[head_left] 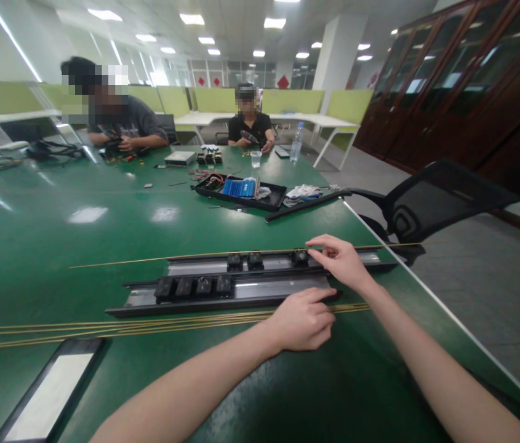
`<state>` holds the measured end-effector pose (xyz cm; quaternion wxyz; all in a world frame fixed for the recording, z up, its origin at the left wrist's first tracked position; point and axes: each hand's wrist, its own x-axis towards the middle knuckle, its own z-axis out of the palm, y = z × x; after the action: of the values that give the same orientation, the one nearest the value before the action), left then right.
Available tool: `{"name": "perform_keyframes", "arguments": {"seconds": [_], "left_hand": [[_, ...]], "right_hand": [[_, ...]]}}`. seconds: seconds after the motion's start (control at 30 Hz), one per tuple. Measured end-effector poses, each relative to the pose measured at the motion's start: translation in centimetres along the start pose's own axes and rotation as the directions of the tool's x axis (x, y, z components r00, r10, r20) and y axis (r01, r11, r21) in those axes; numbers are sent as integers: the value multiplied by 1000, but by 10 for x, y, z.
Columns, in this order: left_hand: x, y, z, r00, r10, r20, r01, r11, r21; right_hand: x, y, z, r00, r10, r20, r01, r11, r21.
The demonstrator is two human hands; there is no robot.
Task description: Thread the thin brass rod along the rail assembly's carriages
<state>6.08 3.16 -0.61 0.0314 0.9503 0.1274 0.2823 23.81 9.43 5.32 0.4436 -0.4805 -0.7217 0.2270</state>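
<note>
My right hand (340,261) is above the far black rail (278,269). Its thumb and forefinger close on a thin brass rod (186,255) that lies lengthwise along this rail. Just left of those fingertips sits a black block (300,257) in the channel, with two similar blocks further left. My left hand (303,320) rests at the right end of the near black rail (260,300), a finger stretched over its edge and other fingers bent. Several black blocks (194,287) stand in a row in the near rail's left part.
Several loose brass rods (149,327) run along the front of the green table (116,227). A dark tablet-like device (52,394) lies front left. Beyond the rails are a black tray (269,194) with blue parts, a bottle (296,143) and two seated people. A mesh chair (430,197) stands right.
</note>
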Motion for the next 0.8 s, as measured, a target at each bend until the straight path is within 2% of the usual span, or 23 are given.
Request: {"name": "perform_keyframes", "arguments": {"seconds": [0.2,0.47,0.8], "left_hand": [[1,0,-1,1000,6,14,-6,1000,5],[1,0,-2,1000,1,21,-1,1000,0],[0,0,1,1000,-3,15,3,1000,8]], "right_hand": [[-3,0,7,990,137,15,-138,988,67],[-6,8,12,974,226,13,-225,961,163],[-2,13,14,972,235,1,-231,954,189]]}}
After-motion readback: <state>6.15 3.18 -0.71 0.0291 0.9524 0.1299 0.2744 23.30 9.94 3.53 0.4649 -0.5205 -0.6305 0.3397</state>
